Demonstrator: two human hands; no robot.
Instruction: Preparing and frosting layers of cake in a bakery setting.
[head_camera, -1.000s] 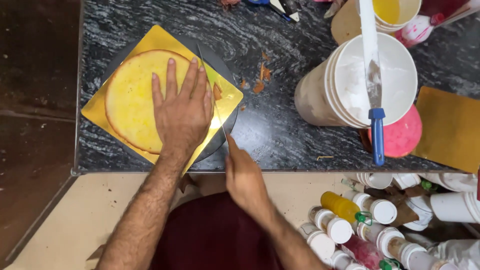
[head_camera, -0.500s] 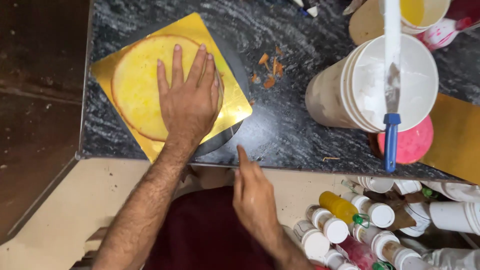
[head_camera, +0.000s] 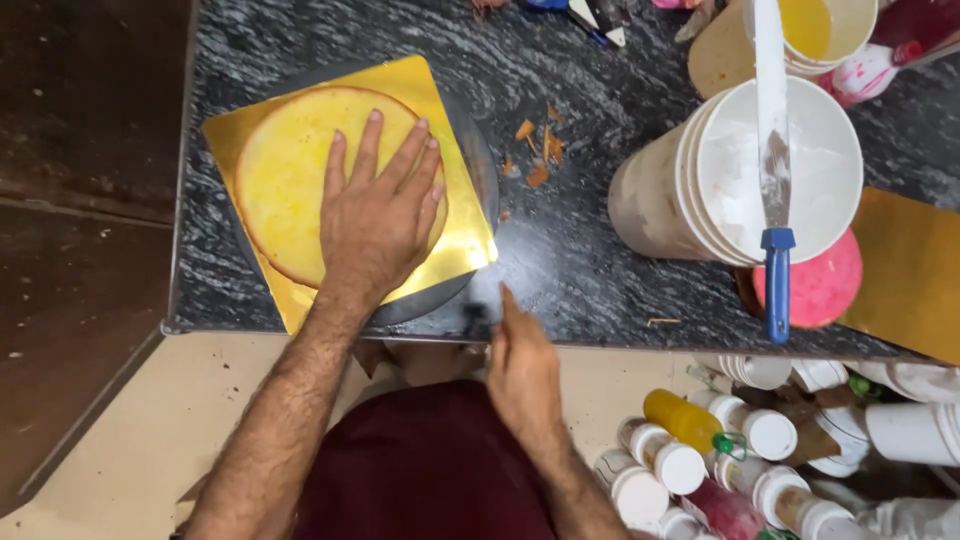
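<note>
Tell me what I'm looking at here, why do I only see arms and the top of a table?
The camera sits on a person's head and looks straight down, so you see only their two arms and the dark stone counter.

The left hand lies flat on a round yellow cake layer. The cake sits on a shiny gold square board, and that rests on a round grey turntable.

The right hand is at the counter's front edge, near the turntable's rim. Something blurry is at its fingertips; I cannot tell what it is, or whether the hand holds it.

To the side stands a stack of white buckets with a blue-handled spatula lying across the top. A few orange crumbs lie on the counter. Lower down are bottles with white caps.
</note>
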